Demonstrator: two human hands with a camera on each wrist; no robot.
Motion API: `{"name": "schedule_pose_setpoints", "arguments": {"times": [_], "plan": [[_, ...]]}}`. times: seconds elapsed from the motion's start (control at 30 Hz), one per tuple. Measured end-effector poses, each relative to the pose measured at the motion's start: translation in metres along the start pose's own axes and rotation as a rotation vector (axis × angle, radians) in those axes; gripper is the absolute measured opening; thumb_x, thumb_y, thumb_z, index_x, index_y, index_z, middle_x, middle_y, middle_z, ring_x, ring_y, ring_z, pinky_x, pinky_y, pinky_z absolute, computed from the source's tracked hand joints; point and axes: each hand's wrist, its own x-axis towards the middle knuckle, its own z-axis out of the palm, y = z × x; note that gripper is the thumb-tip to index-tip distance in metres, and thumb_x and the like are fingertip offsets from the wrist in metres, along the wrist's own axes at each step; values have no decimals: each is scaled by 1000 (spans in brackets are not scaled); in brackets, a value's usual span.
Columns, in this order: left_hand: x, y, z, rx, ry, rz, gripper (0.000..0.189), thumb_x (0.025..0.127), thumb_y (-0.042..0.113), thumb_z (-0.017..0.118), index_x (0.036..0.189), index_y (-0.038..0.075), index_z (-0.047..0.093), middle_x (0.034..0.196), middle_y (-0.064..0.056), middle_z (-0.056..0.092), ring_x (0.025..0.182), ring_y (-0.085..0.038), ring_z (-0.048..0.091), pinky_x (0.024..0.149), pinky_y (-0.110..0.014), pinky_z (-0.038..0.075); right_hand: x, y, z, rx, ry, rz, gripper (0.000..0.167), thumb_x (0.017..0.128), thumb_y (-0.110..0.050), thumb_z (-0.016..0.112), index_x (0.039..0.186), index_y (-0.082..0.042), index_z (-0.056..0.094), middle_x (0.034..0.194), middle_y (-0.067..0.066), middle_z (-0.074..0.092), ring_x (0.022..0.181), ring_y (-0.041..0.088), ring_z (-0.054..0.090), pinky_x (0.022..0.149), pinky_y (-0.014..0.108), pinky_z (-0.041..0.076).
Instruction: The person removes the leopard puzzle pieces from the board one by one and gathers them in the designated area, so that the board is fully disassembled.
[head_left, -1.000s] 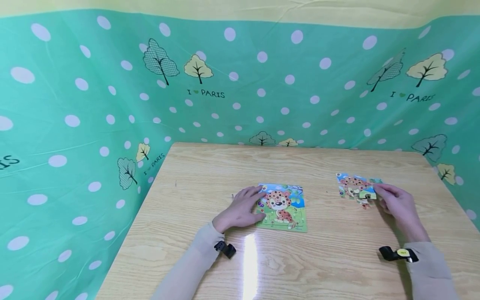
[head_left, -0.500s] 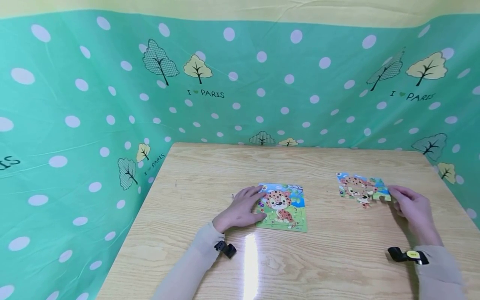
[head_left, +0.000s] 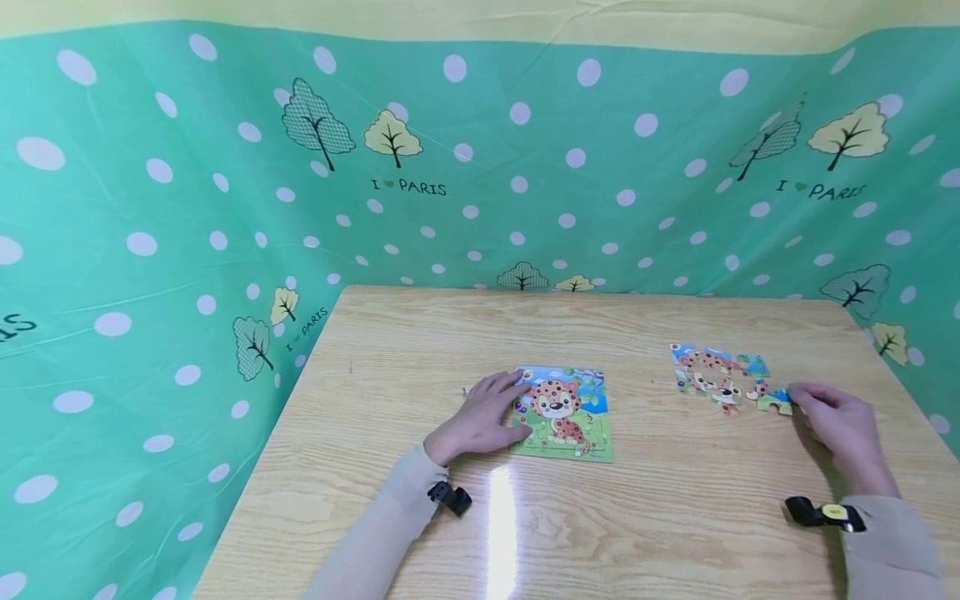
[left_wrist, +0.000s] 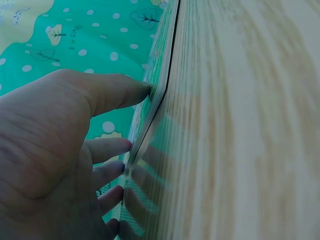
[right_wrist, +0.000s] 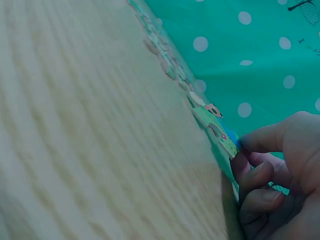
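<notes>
A square puzzle board (head_left: 585, 429) with a cartoon leopard picture lies flat in the middle of the table. My left hand (head_left: 483, 421) rests on its left side, thumb and fingers spread; the left wrist view shows the thumb and fingertips at the board's edge (left_wrist: 162, 75). To the right, my right hand (head_left: 843, 425) pinches a blue and green puzzle piece (head_left: 774, 402) between thumb and fingers. In the right wrist view the puzzle piece (right_wrist: 222, 137) sits low over the wood, at the end of a row of others. Joined leopard puzzle pieces (head_left: 701, 367) lie left of that hand.
A light wooden table (head_left: 637, 525) carries everything. Behind and beside it hangs a green polka-dot cloth (head_left: 525, 200) with printed trees. Both wrists wear black straps with small cameras, such as the right wrist camera (head_left: 806, 511).
My right hand has moved right and slightly nearer, carrying the puzzle piece from over the joined pieces to their lower right corner. The left hand has stayed on the board.
</notes>
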Motion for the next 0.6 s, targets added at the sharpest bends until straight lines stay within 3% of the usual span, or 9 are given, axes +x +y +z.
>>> {"name": "schedule_pose_setpoints", "arguments": {"times": [0.07,0.17,0.23,0.3,0.6], "plan": [[0,0,0,4,-3,-5,80,98,45,64,167,16,36,180,-4,19,166,-34,16,134,-62,11,0,-1,3,-48,3,-17,72,110,-50,44,159,3,44,151,28,51,108,30,51,68,22,44],[0,0,0,2,1,-1,80,98,45,65,167,15,37,180,-5,21,166,-35,17,134,-62,12,0,-2,6,-56,0,-23,70,111,-47,42,159,4,41,164,34,39,134,49,47,93,42,55],[0,0,0,6,-1,-3,80,98,45,65,167,15,37,180,-5,20,166,-35,16,134,-63,12,0,-2,8,-50,-5,-28,70,112,-46,41,160,5,40,165,36,34,147,55,37,110,61,47],[0,0,0,5,6,1,79,98,44,65,166,15,39,179,-6,22,165,-36,18,133,-64,13,0,-2,8,-39,-6,-34,70,112,-45,40,160,6,39,166,37,33,151,58,32,120,72,34],[-1,1,0,-4,11,7,78,98,44,65,166,14,39,179,-6,22,165,-36,17,133,-64,13,-2,-1,9,-17,24,-43,68,112,-46,42,159,3,42,165,33,37,150,53,35,120,70,34]]}}
